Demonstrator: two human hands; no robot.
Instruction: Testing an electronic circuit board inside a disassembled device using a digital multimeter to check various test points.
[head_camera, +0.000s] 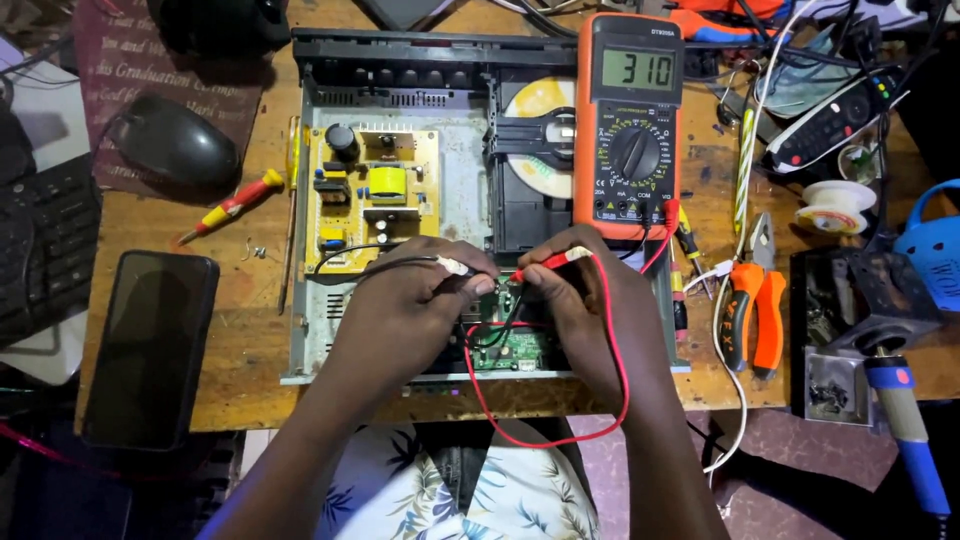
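Pinching probes (545, 262), both hands (420, 300) work over a cluttered wooden bench (255, 330).

The counter (250, 350) is bare wood, worn and scuffed. The opened player's chassis (465, 190) looks like matt grey sheet metal, holding a yellow circuit board (372, 195) and a green circuit board (512, 345). The multimeter (628, 120) has an orange rubbery shell and a dark plastic dial. The phone (150, 345) shows glossy black glass. The pliers (755, 300) carry orange plastic grips under dull steel. The mouse (175, 145) is smooth black plastic.
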